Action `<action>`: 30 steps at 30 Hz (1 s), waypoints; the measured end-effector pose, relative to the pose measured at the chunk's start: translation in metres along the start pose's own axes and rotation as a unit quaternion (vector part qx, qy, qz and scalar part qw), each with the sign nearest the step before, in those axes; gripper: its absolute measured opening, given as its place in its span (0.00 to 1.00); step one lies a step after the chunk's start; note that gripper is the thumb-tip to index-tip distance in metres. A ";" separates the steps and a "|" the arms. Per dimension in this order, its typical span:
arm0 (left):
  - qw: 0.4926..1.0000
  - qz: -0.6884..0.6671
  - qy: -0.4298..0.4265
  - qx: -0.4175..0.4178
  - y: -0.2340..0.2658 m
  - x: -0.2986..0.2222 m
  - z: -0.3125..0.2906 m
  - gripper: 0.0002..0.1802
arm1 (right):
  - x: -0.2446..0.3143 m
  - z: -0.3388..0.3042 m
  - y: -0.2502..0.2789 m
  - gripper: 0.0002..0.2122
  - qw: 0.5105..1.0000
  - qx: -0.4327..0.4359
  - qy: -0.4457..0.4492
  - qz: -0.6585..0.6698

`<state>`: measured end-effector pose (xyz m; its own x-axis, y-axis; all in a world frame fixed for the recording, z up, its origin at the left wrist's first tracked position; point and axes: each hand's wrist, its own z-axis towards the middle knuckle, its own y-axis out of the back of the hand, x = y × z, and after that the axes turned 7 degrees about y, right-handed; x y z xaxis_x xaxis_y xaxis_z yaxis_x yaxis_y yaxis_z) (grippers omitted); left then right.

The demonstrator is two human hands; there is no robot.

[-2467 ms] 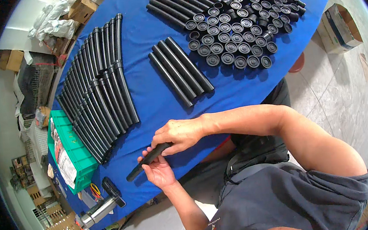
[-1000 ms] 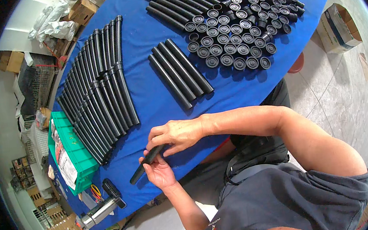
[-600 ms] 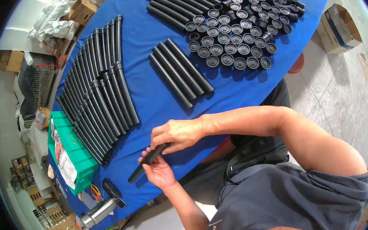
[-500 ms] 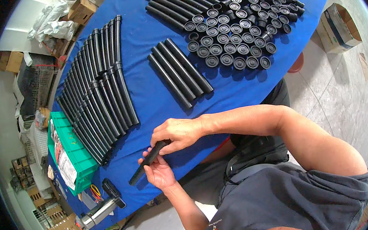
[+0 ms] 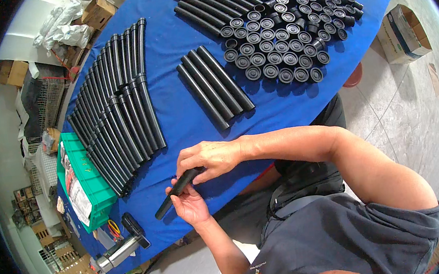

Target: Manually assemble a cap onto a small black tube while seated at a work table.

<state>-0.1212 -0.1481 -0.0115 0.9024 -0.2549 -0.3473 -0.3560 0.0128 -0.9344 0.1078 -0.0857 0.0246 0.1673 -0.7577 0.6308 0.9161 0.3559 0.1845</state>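
Observation:
A black tube (image 5: pixel 169 203) slants over the near edge of the blue-covered table, held in both hands. Its lower part rests in the fingers of my left hand (image 5: pixel 191 207), which closes on it from below. Around the upper end wraps my right hand (image 5: pixel 210 158), covering that end, so whether a cap sits there is hidden. Beyond the hands lie several loose black tubes (image 5: pixel 214 87) side by side. Rows of tubes with collared ends (image 5: pixel 116 104) spread over the left of the table.
Many round black caps (image 5: pixel 274 44) cluster at the far right, next to more tubes (image 5: pixel 217 0). At the left edge stand a green crate (image 5: pixel 95 188), orange-handled pliers (image 5: pixel 113 228) and a metal cylinder with a black handle (image 5: pixel 122 252). A cardboard box (image 5: pixel 402 35) sits on the floor.
The right hand has shifted very slightly along the tube, its fingers a little further left. The tube and my left hand stay almost in place.

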 end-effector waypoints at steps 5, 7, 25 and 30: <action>0.998 0.055 -0.037 0.006 -0.012 0.007 0.001 0.15 | 0.001 -0.002 0.004 0.16 0.988 0.094 -0.124 0.016; 0.998 0.051 -0.026 0.014 -0.007 0.004 0.000 0.14 | 0.004 -0.002 0.004 0.16 0.978 0.127 -0.165 0.007; 0.998 0.055 -0.031 0.014 -0.003 0.004 -0.002 0.15 | 0.001 -0.004 0.002 0.15 0.988 0.099 -0.121 0.013; 0.999 0.030 -0.022 0.023 -0.001 0.001 0.001 0.15 | 0.006 -0.002 -0.001 0.14 0.998 0.035 -0.044 0.002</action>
<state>-0.1199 -0.1473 -0.0110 0.8898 -0.2105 -0.4049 -0.3993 0.0706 -0.9141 0.1084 -0.0920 0.0272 0.1354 -0.7056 0.6956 0.8875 0.3984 0.2314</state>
